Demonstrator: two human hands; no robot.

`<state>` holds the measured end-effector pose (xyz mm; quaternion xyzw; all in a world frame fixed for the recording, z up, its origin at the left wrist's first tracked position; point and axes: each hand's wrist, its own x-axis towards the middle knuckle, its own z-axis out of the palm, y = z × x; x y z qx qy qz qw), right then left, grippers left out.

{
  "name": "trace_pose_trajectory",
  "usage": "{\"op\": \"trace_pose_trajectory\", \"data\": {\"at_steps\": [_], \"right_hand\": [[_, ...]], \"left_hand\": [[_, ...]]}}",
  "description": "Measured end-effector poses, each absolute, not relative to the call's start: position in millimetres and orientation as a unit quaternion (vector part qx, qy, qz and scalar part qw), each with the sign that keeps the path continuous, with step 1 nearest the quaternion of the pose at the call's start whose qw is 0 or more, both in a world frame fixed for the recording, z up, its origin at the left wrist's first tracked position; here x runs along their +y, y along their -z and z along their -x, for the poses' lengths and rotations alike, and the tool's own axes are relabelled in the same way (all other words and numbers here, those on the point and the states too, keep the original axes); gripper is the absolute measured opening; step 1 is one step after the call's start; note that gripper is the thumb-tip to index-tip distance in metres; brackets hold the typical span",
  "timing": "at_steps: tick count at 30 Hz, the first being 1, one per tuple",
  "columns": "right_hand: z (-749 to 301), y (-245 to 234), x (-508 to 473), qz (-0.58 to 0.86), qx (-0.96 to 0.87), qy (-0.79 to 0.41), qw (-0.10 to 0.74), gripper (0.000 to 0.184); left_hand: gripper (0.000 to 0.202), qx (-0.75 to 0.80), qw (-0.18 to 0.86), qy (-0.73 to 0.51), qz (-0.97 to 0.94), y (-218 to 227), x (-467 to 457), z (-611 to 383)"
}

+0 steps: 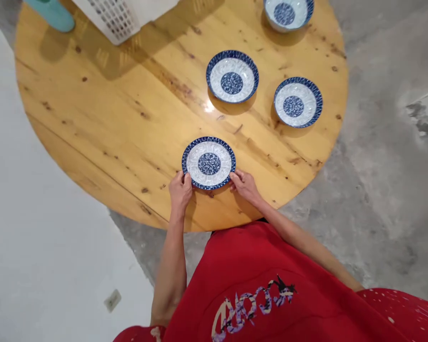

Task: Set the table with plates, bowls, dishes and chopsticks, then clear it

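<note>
A blue-and-white patterned plate (209,163) with a dark blue rim is in front of me, near the table's front edge. My left hand (180,189) pinches its lower left rim, thumb on top. On the lower right rim, my right hand (245,185) grips with the thumb above and fingers partly hidden below. Whether the plate rests on the wood or is slightly raised, I cannot tell. Beyond it sits a matching blue-rimmed bowl (232,80), with a second shallow bowl (298,102) to the right.
The round wooden table (128,142) has a deeper patterned bowl (288,14) at the far right. At the far left stand a white plastic basket (117,21) and a turquoise object (55,14), cut off by the view. A white wall (50,228) is on the left.
</note>
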<state>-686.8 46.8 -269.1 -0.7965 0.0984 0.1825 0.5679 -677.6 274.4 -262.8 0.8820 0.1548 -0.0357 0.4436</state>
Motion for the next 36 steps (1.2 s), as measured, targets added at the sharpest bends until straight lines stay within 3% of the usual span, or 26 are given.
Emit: {"op": "trace_pose_trajectory", "data": {"at_steps": [21,27,31,36], "right_hand": [[707,264,36,0.813,0.103,-0.181,0.543,0.036],[718,263,27,0.776,0.136,-0.176,0.591,0.046],[739,256,6,0.755,0.218,-0.12,0.607,0.048],[778,247,-23,0.755,0.297,-0.055,0.582,0.044]], "left_hand": [[0.031,0.148,0.458,0.052,-0.875,258,267,702],[0.033,0.183,0.549,0.078,-0.812,256,273,704],[0.032,0.224,0.594,0.033,-0.772,257,291,708],[0.031,0.256,0.565,-0.051,-0.782,260,324,713]]}}
